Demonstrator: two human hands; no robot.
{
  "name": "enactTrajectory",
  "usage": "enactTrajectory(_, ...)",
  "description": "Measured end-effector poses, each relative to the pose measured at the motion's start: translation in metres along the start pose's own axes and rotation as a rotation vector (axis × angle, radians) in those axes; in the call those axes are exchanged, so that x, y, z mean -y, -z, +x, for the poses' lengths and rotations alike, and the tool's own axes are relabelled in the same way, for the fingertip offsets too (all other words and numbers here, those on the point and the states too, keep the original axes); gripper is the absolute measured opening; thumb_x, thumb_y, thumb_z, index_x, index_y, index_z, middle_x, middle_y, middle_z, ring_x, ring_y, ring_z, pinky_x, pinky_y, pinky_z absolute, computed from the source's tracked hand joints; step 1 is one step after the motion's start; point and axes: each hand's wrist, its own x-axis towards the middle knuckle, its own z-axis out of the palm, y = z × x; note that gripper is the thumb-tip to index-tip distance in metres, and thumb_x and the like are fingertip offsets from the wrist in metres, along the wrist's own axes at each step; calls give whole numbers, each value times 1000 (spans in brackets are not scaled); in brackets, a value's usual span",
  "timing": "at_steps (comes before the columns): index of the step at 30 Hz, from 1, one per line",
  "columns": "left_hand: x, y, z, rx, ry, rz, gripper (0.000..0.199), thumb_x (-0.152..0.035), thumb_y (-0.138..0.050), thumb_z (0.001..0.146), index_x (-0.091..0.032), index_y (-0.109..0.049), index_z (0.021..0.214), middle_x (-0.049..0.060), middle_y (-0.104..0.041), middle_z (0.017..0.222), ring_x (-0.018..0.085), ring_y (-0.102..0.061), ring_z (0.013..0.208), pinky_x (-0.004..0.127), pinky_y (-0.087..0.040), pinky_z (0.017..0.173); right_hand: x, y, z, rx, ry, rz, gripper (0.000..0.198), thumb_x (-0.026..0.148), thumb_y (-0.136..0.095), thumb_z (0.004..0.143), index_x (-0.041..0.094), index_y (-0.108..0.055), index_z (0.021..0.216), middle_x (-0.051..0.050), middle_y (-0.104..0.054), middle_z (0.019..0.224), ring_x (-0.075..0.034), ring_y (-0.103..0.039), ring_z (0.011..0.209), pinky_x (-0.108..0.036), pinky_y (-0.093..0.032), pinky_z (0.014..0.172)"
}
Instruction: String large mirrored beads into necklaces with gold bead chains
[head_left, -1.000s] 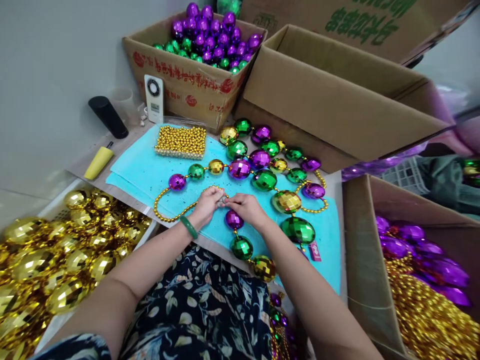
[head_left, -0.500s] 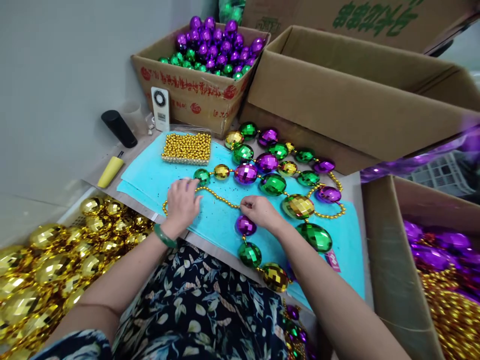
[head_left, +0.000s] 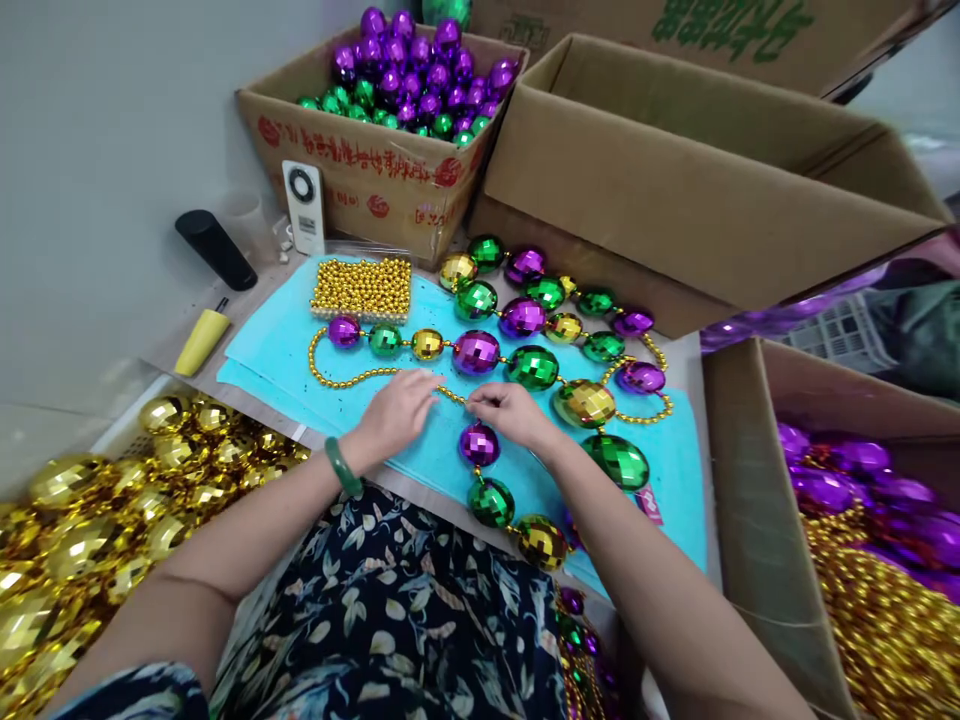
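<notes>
A gray wall and cardboard boxes (head_left: 615, 190) frame a worktable where a turquoise cloth (head_left: 285, 385) lies beneath a necklace (head_left: 476, 352) of faceted purple, green and gold beads. The right hand (head_left: 504, 412) pinches the necklace's thin gold-bead strand (head_left: 345, 384) between thumb and forefinger, just above a purple bead (head_left: 478, 445) near the table's front edge. The left hand (head_left: 401, 412), below a green bangle (head_left: 343, 466) on the wrist, hovers over the same strand with fingers loosely extended; whether its fingertips touch the beads cannot be told. The strand loops left across the cloth to another purple bead (head_left: 344, 332), beside a clear tray (head_left: 360, 316) of small gold beads. A yellow-handled tool (head_left: 202, 342) lies left of the cloth, above a bin of large gold beads (head_left: 82, 540); at right, an open carton (head_left: 772, 560) holds purple and gold pieces.
</notes>
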Motion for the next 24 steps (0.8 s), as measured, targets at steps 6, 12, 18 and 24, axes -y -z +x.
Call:
enactTrajectory(6,-22,-56,-13,24,628,-714,33,-42,-53,82,-15,-70,76,4,-65,69,14,-56,60,26,-42,54,8,-1,-7,-40,70,105,16,25,-58,73,14,-67,67,0,-58,62,-10,-48,56,-22,-38,55)
enactTrajectory(12,-26,-65,-1,-258,868,-1302,20,-28,-72,64,-13,-65,76,3,-63,77,9,-54,65,18,-37,50,15,-17,-7,-34,122,88,14,18,-57,73,15,-68,66,-1,-60,64,-11,-51,61,-23,-39,61)
enactTrajectory(18,-20,-66,-5,-347,937,-1669,18,-25,-64,76,-18,-48,80,-2,-57,68,8,-58,66,19,-44,60,12,-21,-4,-111,-261,664,18,32,-68,63,15,-63,66,5,-45,46,-7,-37,43,-21,-26,42)
enactTrajectory(24,-23,-74,-12,-54,754,-1467,22,-30,-62,76,-18,-44,71,-8,-40,48,6,-42,44,19,-32,47,4,-30,7,-190,-426,829,18,29,-68,57,16,-56,60,9,-34,38,-4,-26,32,-20,-15,32)
